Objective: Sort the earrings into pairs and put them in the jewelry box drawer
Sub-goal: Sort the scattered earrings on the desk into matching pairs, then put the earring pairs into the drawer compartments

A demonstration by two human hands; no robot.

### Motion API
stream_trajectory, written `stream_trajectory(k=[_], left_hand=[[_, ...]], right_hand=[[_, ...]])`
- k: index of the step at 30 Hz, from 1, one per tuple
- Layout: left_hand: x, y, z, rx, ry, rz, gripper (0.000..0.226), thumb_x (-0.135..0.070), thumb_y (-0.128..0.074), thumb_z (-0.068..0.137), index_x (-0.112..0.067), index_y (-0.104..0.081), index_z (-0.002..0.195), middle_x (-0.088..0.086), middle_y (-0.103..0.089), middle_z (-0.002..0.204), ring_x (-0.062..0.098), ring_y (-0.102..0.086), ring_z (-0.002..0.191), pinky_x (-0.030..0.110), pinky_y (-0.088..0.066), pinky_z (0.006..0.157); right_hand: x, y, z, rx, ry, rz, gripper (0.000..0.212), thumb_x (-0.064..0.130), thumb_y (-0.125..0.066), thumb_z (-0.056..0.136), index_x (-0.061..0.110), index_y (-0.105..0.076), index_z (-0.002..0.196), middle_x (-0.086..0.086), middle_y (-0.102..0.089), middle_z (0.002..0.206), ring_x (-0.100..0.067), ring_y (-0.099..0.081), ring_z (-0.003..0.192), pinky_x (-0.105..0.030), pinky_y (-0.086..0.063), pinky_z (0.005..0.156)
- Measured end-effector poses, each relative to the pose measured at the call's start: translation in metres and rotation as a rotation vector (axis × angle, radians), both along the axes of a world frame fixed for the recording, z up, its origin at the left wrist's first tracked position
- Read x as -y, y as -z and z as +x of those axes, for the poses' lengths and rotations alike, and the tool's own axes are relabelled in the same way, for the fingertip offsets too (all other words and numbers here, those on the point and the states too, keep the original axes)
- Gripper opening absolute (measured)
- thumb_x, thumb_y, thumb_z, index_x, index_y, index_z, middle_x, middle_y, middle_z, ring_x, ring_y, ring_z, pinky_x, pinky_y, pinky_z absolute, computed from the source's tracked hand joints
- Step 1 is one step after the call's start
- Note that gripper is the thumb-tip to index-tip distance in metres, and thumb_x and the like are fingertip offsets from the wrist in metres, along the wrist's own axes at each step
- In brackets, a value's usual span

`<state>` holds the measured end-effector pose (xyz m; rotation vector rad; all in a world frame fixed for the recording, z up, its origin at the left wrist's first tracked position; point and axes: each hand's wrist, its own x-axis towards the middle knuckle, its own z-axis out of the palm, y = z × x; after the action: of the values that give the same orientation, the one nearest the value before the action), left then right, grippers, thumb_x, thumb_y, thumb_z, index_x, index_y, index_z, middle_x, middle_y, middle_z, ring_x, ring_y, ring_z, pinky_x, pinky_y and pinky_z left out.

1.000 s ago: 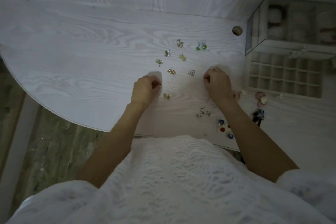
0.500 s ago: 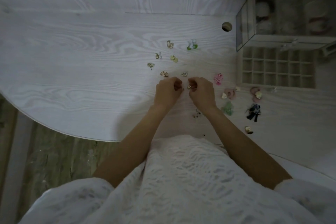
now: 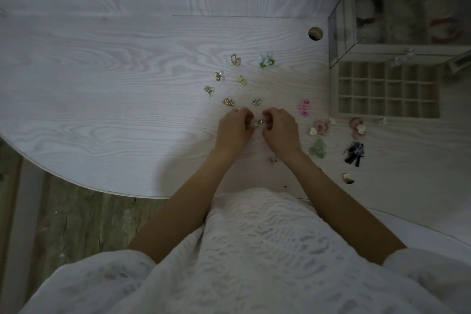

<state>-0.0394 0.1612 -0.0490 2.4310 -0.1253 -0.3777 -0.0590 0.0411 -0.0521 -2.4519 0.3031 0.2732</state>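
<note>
My left hand [image 3: 234, 129] and my right hand [image 3: 280, 129] meet at the table's middle, fingers curled, both pinching small gold earrings [image 3: 258, 122] between them. Several paired earrings lie beyond the hands: gold triangles [image 3: 228, 101], a green pair [image 3: 266, 60], gold discs [image 3: 241, 79]. Loose earrings lie to the right: pink [image 3: 305, 107], pale green [image 3: 318, 148], black [image 3: 354, 151]. The open jewelry box drawer [image 3: 387, 90] with its grid of compartments sits at right, in front of the glass jewelry box [image 3: 397, 23].
The white wood-grain table [image 3: 114, 84] has a curved front edge at left, with floor below it. A round cable hole [image 3: 315, 33] lies near the box. More small earrings [image 3: 273, 159] rest close to my right wrist.
One second ago the hands were apart on the table; they came together at the middle and now hold the small gold earrings between them. The camera view shifted slightly.
</note>
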Motion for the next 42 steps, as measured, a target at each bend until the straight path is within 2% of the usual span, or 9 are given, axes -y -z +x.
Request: stream_trajectory(k=[6, 10, 16, 20, 23, 28, 35, 39, 42], left_hand=[[0.007, 0.001, 0.001, 0.041, 0.007, -0.071, 0.014, -0.012, -0.066, 0.081, -0.006, -0.069, 0.093, 0.010, -0.072, 0.087, 0.023, -0.066, 0.083, 0.040, -0.052, 0.081], [0.005, 0.001, 0.001, 0.020, -0.008, -0.099, 0.015, -0.012, -0.068, 0.080, -0.006, -0.070, 0.094, 0.010, -0.072, 0.088, 0.022, -0.066, 0.084, 0.040, -0.052, 0.082], [-0.008, -0.003, 0.002, -0.031, -0.055, -0.081, 0.019, -0.013, -0.065, 0.082, -0.008, -0.067, 0.101, 0.007, -0.072, 0.095, 0.019, -0.066, 0.087, 0.031, -0.051, 0.085], [-0.017, -0.007, 0.003, -0.020, 0.036, -0.015, 0.023, -0.017, -0.058, 0.087, -0.011, -0.064, 0.108, 0.007, -0.068, 0.103, 0.022, -0.063, 0.092, 0.036, -0.050, 0.086], [-0.024, -0.013, 0.003, 0.130, 0.154, 0.018, 0.024, -0.017, -0.057, 0.089, -0.014, -0.062, 0.111, 0.004, -0.066, 0.104, 0.020, -0.061, 0.092, 0.032, -0.049, 0.081], [0.004, -0.032, -0.011, 0.519, 0.414, -0.146, 0.020, -0.013, -0.052, 0.090, -0.011, -0.065, 0.105, 0.003, -0.069, 0.094, 0.017, -0.058, 0.088, 0.022, -0.043, 0.078], [0.102, -0.019, -0.053, 0.392, 0.555, -0.119, 0.027, -0.017, -0.053, 0.084, -0.016, -0.065, 0.108, 0.005, -0.068, 0.101, 0.025, -0.057, 0.095, 0.031, -0.046, 0.084], [0.165, -0.018, -0.058, 0.214, 0.462, -0.032, 0.039, -0.017, -0.057, 0.088, -0.014, -0.052, 0.126, 0.012, -0.058, 0.120, 0.032, -0.051, 0.110, 0.041, -0.043, 0.092], [0.196, -0.004, -0.052, 0.141, 0.391, 0.059, 0.040, -0.012, -0.055, 0.086, -0.010, -0.050, 0.126, 0.016, -0.055, 0.124, 0.035, -0.050, 0.110, 0.045, -0.043, 0.091]], right_hand=[[-0.006, -0.003, 0.000, -0.009, -0.027, 0.011, 0.030, -0.004, -0.050, 0.081, 0.004, -0.063, 0.107, -0.018, -0.063, 0.104, -0.031, -0.057, 0.096, -0.035, -0.043, 0.080], [-0.005, -0.003, -0.001, -0.001, -0.040, -0.007, 0.028, -0.002, -0.052, 0.081, 0.005, -0.063, 0.106, -0.017, -0.062, 0.103, -0.029, -0.056, 0.094, -0.027, -0.036, 0.074], [-0.005, -0.001, -0.001, 0.038, -0.052, -0.035, 0.018, 0.004, -0.053, 0.086, 0.003, -0.063, 0.100, -0.016, -0.060, 0.099, -0.028, -0.056, 0.088, -0.028, -0.036, 0.071], [-0.005, 0.001, -0.002, 0.059, -0.084, -0.039, 0.016, 0.006, -0.055, 0.087, 0.002, -0.062, 0.101, -0.016, -0.058, 0.099, -0.028, -0.057, 0.085, -0.028, -0.038, 0.069], [-0.003, -0.005, -0.003, 0.084, -0.146, -0.033, 0.019, 0.006, -0.054, 0.088, 0.002, -0.062, 0.105, -0.017, -0.058, 0.102, -0.029, -0.057, 0.086, -0.026, -0.035, 0.068], [0.040, -0.024, -0.033, 0.223, -0.088, -0.078, 0.020, 0.009, -0.055, 0.088, 0.009, -0.062, 0.108, -0.011, -0.061, 0.106, -0.026, -0.058, 0.095, -0.030, -0.043, 0.074], [0.158, -0.020, -0.102, 0.195, 0.250, -0.127, 0.018, 0.010, -0.060, 0.086, 0.010, -0.065, 0.103, -0.011, -0.066, 0.100, -0.029, -0.060, 0.090, -0.031, -0.043, 0.077], [0.199, -0.015, -0.100, 0.231, 0.271, -0.083, 0.018, 0.014, -0.059, 0.088, 0.009, -0.064, 0.105, -0.013, -0.065, 0.101, -0.028, -0.060, 0.088, -0.036, -0.048, 0.078], [0.208, -0.010, -0.085, 0.239, 0.220, -0.021, 0.022, 0.018, -0.058, 0.090, 0.007, -0.063, 0.108, -0.014, -0.065, 0.102, -0.025, -0.061, 0.087, -0.031, -0.047, 0.076]])
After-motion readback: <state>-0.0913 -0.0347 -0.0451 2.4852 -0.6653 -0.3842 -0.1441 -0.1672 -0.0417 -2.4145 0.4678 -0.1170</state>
